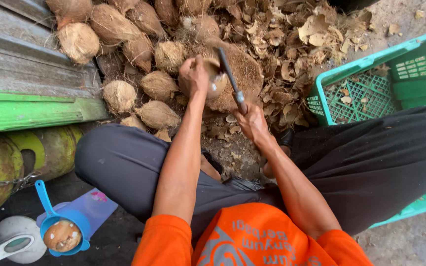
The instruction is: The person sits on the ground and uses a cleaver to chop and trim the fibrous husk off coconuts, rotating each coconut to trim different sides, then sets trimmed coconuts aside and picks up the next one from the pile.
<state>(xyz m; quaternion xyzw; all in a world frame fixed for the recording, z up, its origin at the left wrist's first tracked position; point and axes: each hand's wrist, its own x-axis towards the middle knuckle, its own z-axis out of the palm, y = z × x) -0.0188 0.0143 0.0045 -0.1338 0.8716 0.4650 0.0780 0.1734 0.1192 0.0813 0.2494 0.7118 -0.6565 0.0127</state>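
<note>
My left hand (193, 75) grips a partly husked coconut (216, 81) and holds it against a large round wooden block (245, 76). In my right hand (252, 122) is a dark-bladed chopping knife (230, 79), its handle in my fist and its blade resting on the coconut. I sit with my knees apart in dark trousers and an orange shirt.
A pile of husked coconuts (124, 54) lies at the upper left, with dry husk chips (297, 44) behind the block. A green plastic crate (371, 88) stands at the right. A green and yellow gas cylinder (20, 157) lies at the left, near a blue scoop (60, 231) with a shelled coconut in it.
</note>
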